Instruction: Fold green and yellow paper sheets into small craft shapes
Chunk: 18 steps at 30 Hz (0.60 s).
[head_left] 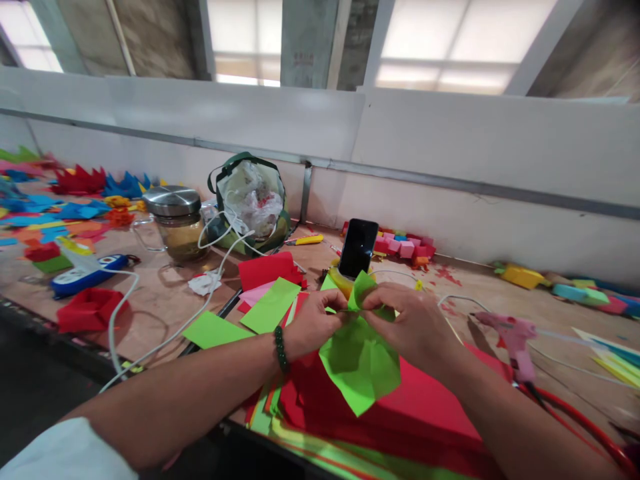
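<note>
Both my hands meet over the stack of coloured sheets (430, 413), whose top sheet is red. Between them hangs a bright green sheet (363, 367), creased and pinched together near its upper part. My left hand (320, 320), with a dark green bead bracelet (281, 348) at its wrist, pinches the sheet from the left. On the other side, the fingers of my right hand (405, 320) are closed on the same sheet. Flat green pieces (273, 305) lie to the left of my hands. A phone (358, 248) stands upright just beyond them.
A pink glue gun (513, 340) stands at the right with its cable. To the left are a lidded glass mug (175, 223), a bag of plastic wrappings (250, 203), a blue power strip (90, 273) and loose white cables. A yellow cutter (306, 240) lies near the wall.
</note>
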Each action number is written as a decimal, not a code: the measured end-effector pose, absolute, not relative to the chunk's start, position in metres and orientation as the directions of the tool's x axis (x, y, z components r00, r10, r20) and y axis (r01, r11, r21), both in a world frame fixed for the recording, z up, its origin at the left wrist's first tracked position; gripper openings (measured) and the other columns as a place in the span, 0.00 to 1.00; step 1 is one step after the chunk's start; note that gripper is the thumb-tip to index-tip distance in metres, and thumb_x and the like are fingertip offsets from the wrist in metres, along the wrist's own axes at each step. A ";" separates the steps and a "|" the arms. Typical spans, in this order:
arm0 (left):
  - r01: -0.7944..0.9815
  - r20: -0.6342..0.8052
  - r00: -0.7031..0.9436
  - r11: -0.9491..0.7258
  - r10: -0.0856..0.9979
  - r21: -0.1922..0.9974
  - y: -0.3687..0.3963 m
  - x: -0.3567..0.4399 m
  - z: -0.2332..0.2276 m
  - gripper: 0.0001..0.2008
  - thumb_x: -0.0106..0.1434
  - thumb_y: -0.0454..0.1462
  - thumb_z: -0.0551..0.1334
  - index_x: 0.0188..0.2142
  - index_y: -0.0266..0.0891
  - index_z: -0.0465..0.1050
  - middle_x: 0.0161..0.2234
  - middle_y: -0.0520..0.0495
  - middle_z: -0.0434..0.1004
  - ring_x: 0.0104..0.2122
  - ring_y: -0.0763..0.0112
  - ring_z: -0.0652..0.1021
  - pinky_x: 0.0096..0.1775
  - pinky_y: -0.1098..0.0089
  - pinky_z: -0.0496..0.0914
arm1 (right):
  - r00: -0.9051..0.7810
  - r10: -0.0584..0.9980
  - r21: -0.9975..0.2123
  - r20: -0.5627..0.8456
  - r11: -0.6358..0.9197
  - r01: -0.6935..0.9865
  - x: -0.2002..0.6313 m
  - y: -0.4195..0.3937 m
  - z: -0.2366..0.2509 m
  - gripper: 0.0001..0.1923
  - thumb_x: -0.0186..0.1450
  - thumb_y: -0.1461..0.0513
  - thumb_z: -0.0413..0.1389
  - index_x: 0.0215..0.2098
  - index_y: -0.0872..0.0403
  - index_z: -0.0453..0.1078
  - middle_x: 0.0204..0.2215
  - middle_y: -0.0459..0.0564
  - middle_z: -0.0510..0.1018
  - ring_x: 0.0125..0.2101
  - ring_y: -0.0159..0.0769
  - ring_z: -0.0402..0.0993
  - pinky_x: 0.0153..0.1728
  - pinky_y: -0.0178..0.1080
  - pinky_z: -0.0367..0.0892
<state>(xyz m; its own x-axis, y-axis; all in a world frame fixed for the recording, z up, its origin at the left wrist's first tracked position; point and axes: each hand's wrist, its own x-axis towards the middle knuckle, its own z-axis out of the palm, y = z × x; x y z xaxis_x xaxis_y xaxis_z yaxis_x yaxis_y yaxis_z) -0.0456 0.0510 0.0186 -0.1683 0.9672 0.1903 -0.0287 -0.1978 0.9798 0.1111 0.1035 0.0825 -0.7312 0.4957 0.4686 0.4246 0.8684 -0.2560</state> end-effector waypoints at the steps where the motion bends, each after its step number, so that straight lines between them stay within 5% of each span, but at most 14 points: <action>1: -0.017 0.192 -0.172 -0.198 0.966 0.980 0.051 -0.046 0.019 0.09 0.47 0.34 0.66 0.22 0.36 0.64 0.20 0.57 0.64 0.23 0.79 0.65 0.26 0.77 0.61 | -0.731 0.497 -0.249 0.467 0.867 0.431 0.111 0.102 0.083 0.05 0.55 0.67 0.54 0.24 0.53 0.71 0.25 0.47 0.77 0.27 0.35 0.72 0.29 0.35 0.63; 8: 0.050 0.207 -0.176 -0.201 0.962 0.978 0.049 -0.045 0.020 0.05 0.47 0.31 0.62 0.26 0.36 0.67 0.23 0.55 0.67 0.25 0.77 0.67 0.26 0.77 0.61 | -0.735 0.510 -0.283 0.446 0.860 0.425 0.107 0.101 0.080 0.05 0.51 0.68 0.54 0.20 0.53 0.64 0.17 0.42 0.70 0.20 0.30 0.65 0.23 0.32 0.57; 18: 0.338 0.366 -0.169 -0.295 0.915 0.894 0.049 -0.049 0.015 0.06 0.47 0.27 0.60 0.22 0.37 0.65 0.23 0.54 0.67 0.27 0.75 0.68 0.31 0.74 0.62 | -0.722 0.549 -0.386 0.421 0.829 0.405 0.104 0.096 0.078 0.08 0.54 0.63 0.56 0.30 0.52 0.60 0.25 0.44 0.71 0.26 0.34 0.69 0.28 0.36 0.63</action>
